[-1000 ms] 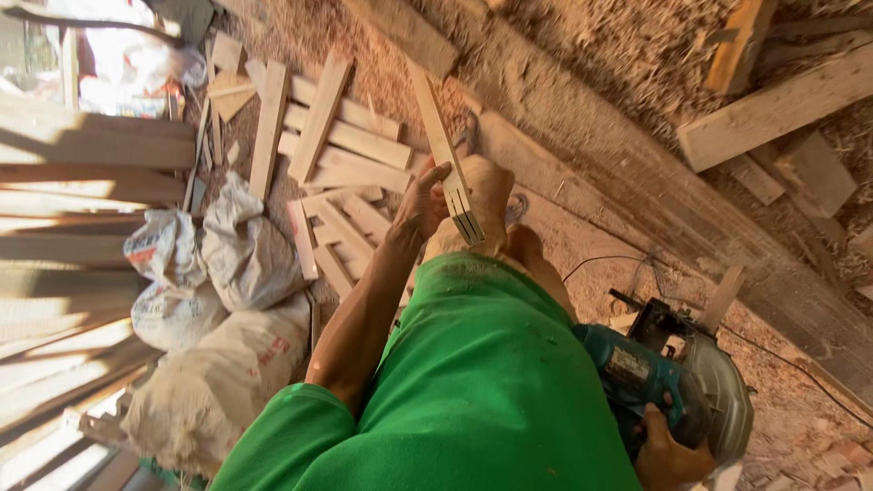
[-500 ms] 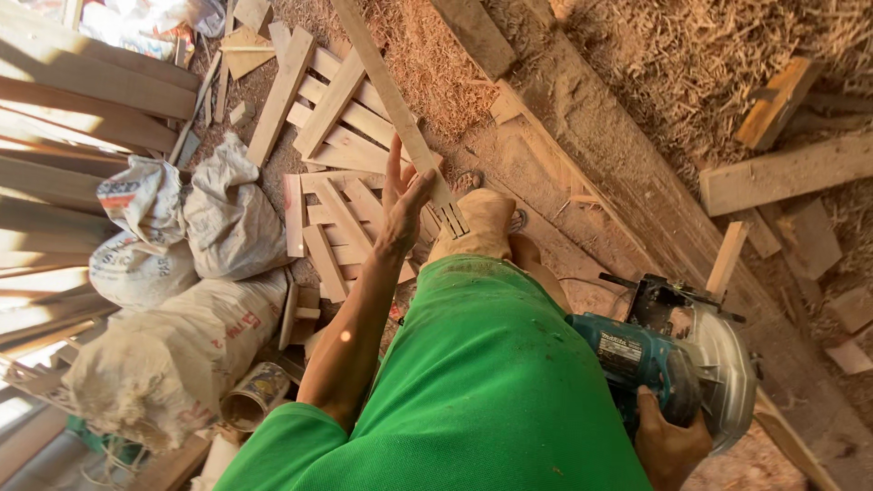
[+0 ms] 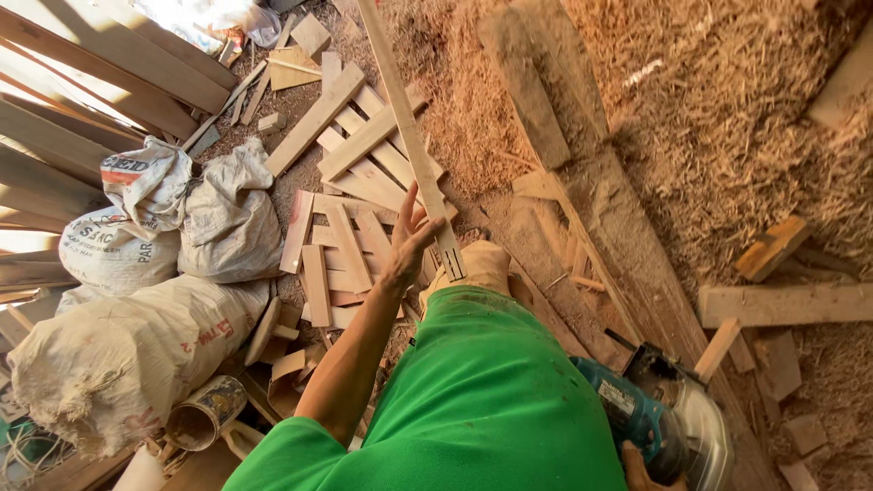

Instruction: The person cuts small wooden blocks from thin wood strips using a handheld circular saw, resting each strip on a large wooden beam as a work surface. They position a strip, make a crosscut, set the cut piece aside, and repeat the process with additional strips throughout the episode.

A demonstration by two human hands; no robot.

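Wooden slat (image 3: pixel 411 136), long and thin, is steadied by the left hand (image 3: pixel 407 241), whose fingers are spread wide against its near end just above the knee. Farther right, a circular saw (image 3: pixel 668 423) is gripped by the right hand (image 3: pixel 642 465), mostly hidden at the frame's bottom edge. Short offcuts (image 3: pixel 350 195) are strewn beyond, with filled sacks (image 3: pixel 173 245) to the left and sawdust (image 3: pixel 727 109) heaped to the right. Firmer finger closure on the slat is advisable, judging by its tilt.
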